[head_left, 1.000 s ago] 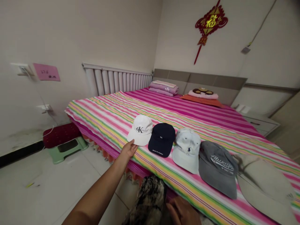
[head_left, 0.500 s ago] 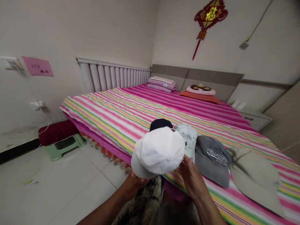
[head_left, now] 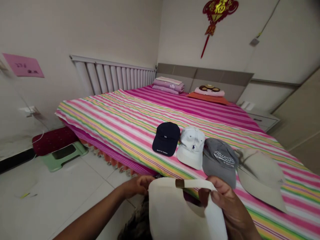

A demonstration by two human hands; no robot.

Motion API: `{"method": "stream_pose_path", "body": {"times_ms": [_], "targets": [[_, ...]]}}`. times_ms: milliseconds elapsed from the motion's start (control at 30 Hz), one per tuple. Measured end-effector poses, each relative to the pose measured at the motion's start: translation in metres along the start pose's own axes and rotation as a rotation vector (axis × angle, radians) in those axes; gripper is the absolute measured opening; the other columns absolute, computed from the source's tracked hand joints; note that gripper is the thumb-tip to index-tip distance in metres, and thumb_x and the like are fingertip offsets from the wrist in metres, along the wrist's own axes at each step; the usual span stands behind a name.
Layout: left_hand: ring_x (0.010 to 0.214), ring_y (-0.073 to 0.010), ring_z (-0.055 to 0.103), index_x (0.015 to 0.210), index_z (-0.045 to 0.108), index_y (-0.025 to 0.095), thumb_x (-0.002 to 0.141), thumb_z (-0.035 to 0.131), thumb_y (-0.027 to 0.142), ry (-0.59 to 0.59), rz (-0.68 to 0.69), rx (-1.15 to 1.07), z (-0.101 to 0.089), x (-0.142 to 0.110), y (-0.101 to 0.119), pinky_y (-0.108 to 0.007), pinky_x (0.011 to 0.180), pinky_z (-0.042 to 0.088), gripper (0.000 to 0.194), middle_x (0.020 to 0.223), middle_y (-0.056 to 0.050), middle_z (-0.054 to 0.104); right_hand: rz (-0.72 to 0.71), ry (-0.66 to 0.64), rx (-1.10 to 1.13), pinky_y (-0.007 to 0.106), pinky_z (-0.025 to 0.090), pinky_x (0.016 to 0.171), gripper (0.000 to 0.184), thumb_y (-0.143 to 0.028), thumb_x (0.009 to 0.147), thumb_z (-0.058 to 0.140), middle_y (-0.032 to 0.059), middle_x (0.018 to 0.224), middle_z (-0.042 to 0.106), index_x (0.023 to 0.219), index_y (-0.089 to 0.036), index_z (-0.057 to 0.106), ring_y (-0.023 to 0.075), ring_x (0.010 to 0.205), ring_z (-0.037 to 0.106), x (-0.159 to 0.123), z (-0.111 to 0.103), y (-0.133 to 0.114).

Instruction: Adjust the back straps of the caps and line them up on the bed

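Close to me, off the bed's front edge, a white cap (head_left: 172, 210) is held with its back strap and buckle upward. My left hand (head_left: 138, 186) grips its left edge, fingers curled. On the other side my right hand (head_left: 228, 203) pinches the strap's right end between thumb and fingers. Beyond it on the bed lie a navy cap (head_left: 166, 138), a pale cap with a small rider logo (head_left: 192, 146), a grey cap with white lettering (head_left: 220, 160) and a beige cap (head_left: 261, 176), side by side, brims toward me.
The caps lie on a striped sheet (head_left: 105, 123) over the bed. Folded purple bedding (head_left: 168, 86) and a pink folded item (head_left: 209, 91) sit near the headboard (head_left: 212, 76). A green stool (head_left: 63, 156) stands on the floor at left, beside a dark red cushion (head_left: 53, 140).
The white cap was lifted from the left end of the row, turned over and brought close to me. My right hand has come up and taken hold of its strap.
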State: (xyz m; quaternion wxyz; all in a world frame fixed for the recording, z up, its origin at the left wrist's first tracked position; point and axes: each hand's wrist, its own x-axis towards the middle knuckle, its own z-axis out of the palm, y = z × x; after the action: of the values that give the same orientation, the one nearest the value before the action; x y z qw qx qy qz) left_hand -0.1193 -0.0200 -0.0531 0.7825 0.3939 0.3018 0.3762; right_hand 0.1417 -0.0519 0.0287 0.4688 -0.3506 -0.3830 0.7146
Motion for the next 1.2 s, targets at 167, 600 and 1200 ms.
{"method": "stream_pose_path", "body": {"times_ms": [167, 600, 1200], "targets": [[0.080, -0.0181, 0.061, 0.103, 0.062, 0.014, 0.052, 0.076, 0.024, -0.361, -0.101, 0.157, 0.026, 0.021, 0.044, -0.027, 0.074, 0.044, 0.054, 0.092, -0.008, 0.066, -0.014, 0.021, -0.118, 0.018, 0.035, 0.042, 0.026, -0.037, 0.063, 0.072, -0.0009, 0.055, 0.059, 0.069, -0.017, 0.057, 0.0080, 0.042, 0.048, 0.005, 0.001, 0.004], [0.064, -0.0155, 0.061, 0.089, 0.066, 0.006, 0.049, 0.067, 0.015, -0.376, -0.116, -0.265, 0.083, 0.026, 0.038, -0.024, 0.061, 0.045, 0.041, 0.076, -0.009, 0.068, -0.092, -0.040, -0.586, 0.022, 0.024, 0.044, 0.031, -0.043, 0.072, 0.061, -0.0047, 0.053, 0.039, 0.063, -0.015, 0.051, 0.0075, 0.047, 0.031, 0.004, 0.019, -0.021], [0.039, -0.0092, 0.053, 0.062, 0.066, 0.007, 0.052, 0.069, 0.015, -0.155, -0.156, -0.226, 0.097, 0.033, 0.022, -0.018, 0.040, 0.038, 0.014, 0.053, -0.006, 0.064, -0.065, 0.052, -0.352, 0.020, 0.018, 0.041, 0.031, -0.040, 0.069, 0.064, -0.0072, 0.048, 0.033, 0.059, -0.017, 0.046, 0.0055, 0.043, 0.023, 0.005, 0.027, -0.005]]}}
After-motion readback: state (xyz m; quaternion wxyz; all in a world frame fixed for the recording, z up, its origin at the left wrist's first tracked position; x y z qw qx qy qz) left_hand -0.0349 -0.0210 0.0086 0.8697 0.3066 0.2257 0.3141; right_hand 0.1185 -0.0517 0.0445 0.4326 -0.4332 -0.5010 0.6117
